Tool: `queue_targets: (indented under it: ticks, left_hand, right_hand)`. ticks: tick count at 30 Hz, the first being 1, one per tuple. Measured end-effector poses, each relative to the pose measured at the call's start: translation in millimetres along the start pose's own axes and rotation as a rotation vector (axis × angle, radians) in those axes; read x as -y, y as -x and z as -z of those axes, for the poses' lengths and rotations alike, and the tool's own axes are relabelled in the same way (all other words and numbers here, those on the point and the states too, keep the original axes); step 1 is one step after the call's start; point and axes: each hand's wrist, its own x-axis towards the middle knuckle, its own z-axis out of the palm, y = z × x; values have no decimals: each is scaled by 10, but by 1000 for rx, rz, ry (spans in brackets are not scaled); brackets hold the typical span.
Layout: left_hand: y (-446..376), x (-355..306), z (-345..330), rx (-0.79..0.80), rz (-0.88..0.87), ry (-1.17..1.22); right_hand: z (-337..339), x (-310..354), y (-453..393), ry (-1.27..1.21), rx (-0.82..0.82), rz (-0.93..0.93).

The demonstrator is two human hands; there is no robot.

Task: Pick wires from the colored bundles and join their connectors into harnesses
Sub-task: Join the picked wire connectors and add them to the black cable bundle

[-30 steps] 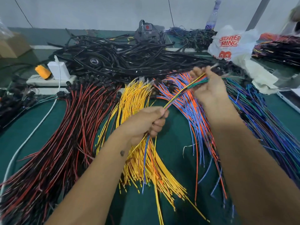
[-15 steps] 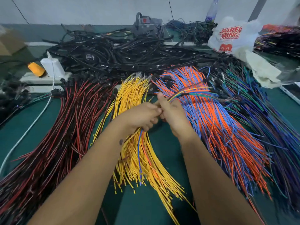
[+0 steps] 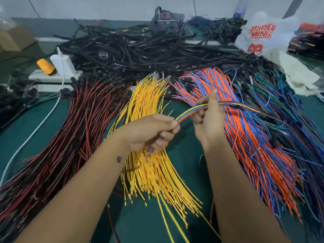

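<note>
A thin multicoloured harness (image 3: pixel 191 110) of yellow, green, blue and red wires arcs between my two hands above the green table. My left hand (image 3: pixel 150 132) grips its near end in a fist over the yellow bundle (image 3: pixel 154 169). My right hand (image 3: pixel 208 120) holds the same wires a little further along, thumb up, in front of the orange-and-blue bundle (image 3: pixel 249 137). The harness runs on to the right over the blue-green bundle (image 3: pixel 289 109). A red-and-black bundle (image 3: pixel 70 137) lies to the left.
A heap of black cables (image 3: pixel 140 51) fills the back of the table. A white charger (image 3: pixel 61 63) and an orange object (image 3: pixel 45 66) sit on a power strip at back left. A white plastic bag (image 3: pixel 263 35) and a cloth (image 3: pixel 298 74) lie at back right.
My right hand slid down the harness to meet my left hand, then moved back out to the right along the wires. The left hand kept its grip.
</note>
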Motion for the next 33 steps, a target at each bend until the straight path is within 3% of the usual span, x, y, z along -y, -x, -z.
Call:
queue_targets:
  ticks: [3, 6, 10, 15, 21, 23, 26, 28, 31, 33]
  left_hand:
    - [-84, 41, -56, -166, -106, 55]
    - [-161, 82, -105, -218, -105, 40]
    - [-175, 102, -68, -241, -75, 85]
    - [-115, 165, 4, -170, -68, 54]
    - [-129, 160, -37, -237, -122, -76]
    - [-130, 100, -5, -328, -135, -137]
    - [-104, -50, 168, -584, -187, 18]
    - [-107, -55, 304, -710, -228, -241]
    - [-185, 1, 326, -649, -21, -1034]
    - [-302, 36, 266, -661, 51, -1358]
  right_hand:
    - [-27, -25, 37, 171, 258, -99]
    - [-79, -106, 119, 432, 372, -95]
    - [-90, -134, 99, 423, 299, 10]
    - [-5, -78, 5, 212, 112, 87]
    - [-15, -71, 42, 270, 236, -7]
    - [-29, -67, 54, 247, 224, 0]
    - [-19, -42, 47, 104, 212, -14]
    - [8, -15, 34, 5, 239, -52]
    - [47, 4, 30, -85, 284, -81]
    - [56, -1, 26, -94, 298, -83]
